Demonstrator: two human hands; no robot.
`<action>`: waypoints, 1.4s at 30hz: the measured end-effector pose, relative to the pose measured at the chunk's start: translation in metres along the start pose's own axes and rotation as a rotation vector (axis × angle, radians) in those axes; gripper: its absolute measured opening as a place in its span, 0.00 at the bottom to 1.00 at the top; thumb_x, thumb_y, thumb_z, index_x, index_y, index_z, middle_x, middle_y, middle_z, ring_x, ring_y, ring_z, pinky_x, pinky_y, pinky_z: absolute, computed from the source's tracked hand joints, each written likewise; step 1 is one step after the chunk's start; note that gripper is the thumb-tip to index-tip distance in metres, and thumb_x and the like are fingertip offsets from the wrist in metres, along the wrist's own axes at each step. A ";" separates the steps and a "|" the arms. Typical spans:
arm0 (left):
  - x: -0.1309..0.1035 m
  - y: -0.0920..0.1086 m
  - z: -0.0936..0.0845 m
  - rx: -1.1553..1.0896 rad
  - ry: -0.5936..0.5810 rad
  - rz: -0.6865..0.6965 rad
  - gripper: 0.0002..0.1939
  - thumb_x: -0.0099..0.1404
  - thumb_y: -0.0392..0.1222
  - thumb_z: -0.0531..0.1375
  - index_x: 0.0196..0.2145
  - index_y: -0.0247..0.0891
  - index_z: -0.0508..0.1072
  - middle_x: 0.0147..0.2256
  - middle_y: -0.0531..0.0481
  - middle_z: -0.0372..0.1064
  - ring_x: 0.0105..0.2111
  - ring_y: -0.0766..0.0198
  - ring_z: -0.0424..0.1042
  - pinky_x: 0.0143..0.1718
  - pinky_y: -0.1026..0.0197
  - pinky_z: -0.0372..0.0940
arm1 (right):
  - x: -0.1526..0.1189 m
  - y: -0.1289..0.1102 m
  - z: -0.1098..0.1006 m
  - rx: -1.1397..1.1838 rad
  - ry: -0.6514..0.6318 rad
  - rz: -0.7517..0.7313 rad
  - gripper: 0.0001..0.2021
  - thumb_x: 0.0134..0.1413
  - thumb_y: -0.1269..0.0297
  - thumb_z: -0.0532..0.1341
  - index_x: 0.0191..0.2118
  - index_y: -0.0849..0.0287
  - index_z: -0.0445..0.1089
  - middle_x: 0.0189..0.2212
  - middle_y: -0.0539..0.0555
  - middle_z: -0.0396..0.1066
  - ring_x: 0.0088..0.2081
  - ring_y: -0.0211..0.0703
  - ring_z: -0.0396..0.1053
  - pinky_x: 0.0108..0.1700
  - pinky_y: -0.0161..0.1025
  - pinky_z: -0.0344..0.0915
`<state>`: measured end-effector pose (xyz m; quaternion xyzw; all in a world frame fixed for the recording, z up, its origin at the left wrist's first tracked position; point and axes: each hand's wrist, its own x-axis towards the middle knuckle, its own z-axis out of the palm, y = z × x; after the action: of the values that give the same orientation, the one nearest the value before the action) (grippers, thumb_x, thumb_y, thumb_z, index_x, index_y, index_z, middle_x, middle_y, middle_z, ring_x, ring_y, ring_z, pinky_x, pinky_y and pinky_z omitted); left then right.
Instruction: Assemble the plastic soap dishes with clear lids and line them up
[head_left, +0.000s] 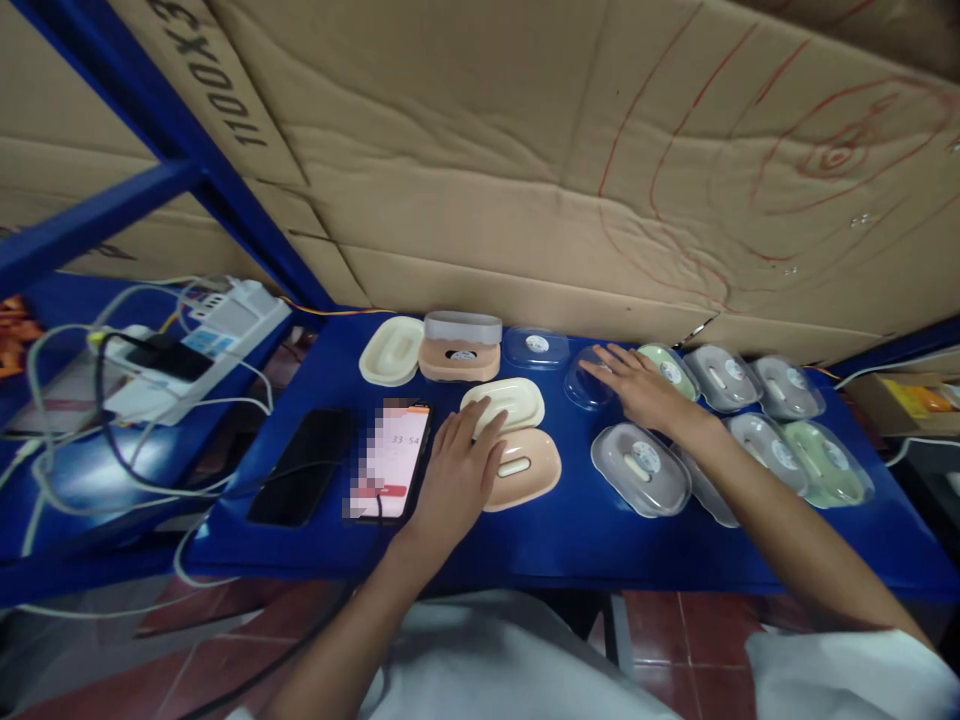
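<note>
My left hand (459, 462) lies flat with its fingers stretched over the near rim of a cream oval dish (517, 402). Just below that, beside the thumb, is a peach oval dish (536, 468) with a white bar in its slot. My right hand (643, 388) reaches across to the back, fingers spread over a clear oval lid (581, 392); whether it presses on the lid I cannot tell. A second clear lid (536, 347) with a round sticker lies to its left. A lidded green dish (667, 368) is partly hidden behind the right hand.
Several lidded grey dishes (637, 468) and a green one (829, 465) fill the table's right side. At the back left are another cream dish (391, 350) and a peach box (459, 358). A lit phone (394, 455), a dark phone (304, 468) and a cabled power strip (225, 325) sit left.
</note>
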<state>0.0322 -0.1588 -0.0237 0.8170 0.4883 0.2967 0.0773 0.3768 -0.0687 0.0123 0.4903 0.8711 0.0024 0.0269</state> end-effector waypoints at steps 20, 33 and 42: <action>-0.076 0.001 0.000 -0.301 -0.110 -0.143 0.41 0.67 0.37 0.70 0.71 0.48 0.57 0.67 0.36 0.64 0.67 0.44 0.69 0.66 0.39 0.69 | 0.025 -0.011 -0.014 0.209 -0.067 -0.021 0.46 0.52 0.50 0.76 0.74 0.49 0.59 0.62 0.64 0.69 0.63 0.67 0.68 0.65 0.66 0.61; -0.078 -0.010 0.009 -0.455 -0.080 -0.184 0.52 0.66 0.47 0.73 0.76 0.45 0.46 0.69 0.33 0.62 0.68 0.42 0.66 0.66 0.39 0.67 | -0.014 -0.158 -0.006 0.227 -0.046 -0.403 0.42 0.65 0.49 0.69 0.76 0.56 0.55 0.73 0.66 0.58 0.73 0.64 0.56 0.72 0.60 0.60; -0.082 -0.012 0.006 -0.495 -0.122 -0.124 0.45 0.69 0.45 0.70 0.75 0.46 0.51 0.70 0.36 0.61 0.70 0.43 0.63 0.69 0.37 0.62 | -0.018 -0.164 0.003 0.086 -0.035 -0.445 0.46 0.62 0.51 0.71 0.78 0.55 0.50 0.75 0.68 0.54 0.72 0.70 0.56 0.67 0.64 0.63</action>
<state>-0.0020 -0.2209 -0.0671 0.7580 0.4444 0.3523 0.3222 0.2466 -0.1696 0.0048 0.2866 0.9566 -0.0492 0.0207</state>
